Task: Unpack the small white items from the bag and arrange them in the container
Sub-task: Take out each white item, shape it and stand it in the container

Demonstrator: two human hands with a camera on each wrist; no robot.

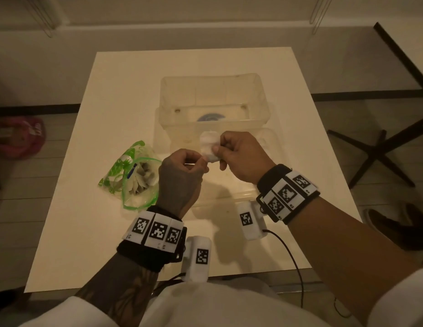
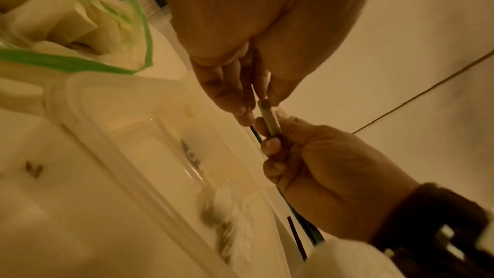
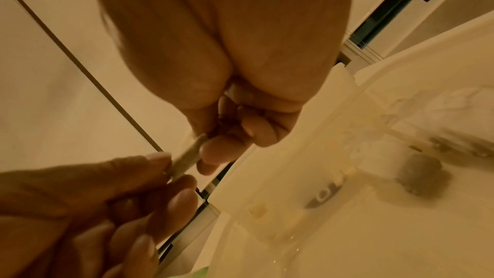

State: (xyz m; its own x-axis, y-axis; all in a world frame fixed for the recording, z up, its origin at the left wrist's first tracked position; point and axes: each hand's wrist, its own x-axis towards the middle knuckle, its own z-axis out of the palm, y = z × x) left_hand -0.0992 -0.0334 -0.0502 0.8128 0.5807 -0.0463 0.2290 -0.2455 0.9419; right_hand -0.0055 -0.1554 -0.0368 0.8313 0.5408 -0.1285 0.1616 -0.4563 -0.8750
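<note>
Both hands hold one small flat white item [image 1: 208, 147] above the container's near edge. My left hand [image 1: 202, 161] pinches its lower left corner and my right hand [image 1: 218, 149] pinches its right side. Seen edge-on, the item [image 2: 269, 118] is thin, between the left hand [image 2: 256, 105] and the right hand [image 2: 270, 134]. The right wrist view shows the same item [image 3: 187, 155] held by the right hand [image 3: 203, 147] and the left hand [image 3: 171, 168]. The clear plastic container [image 1: 163, 95] stands open mid-table. A green-rimmed zip bag [image 1: 134, 175] lies open to its left with more white items inside.
The container's clear lid [image 1: 229, 192] lies flat under my hands. The white table [image 1: 111, 79] ends close to my body. On the floor are a pink bag [image 1: 19, 135] at the left, black chair legs [image 1: 380, 156] and a shoe [image 1: 394, 223] at the right.
</note>
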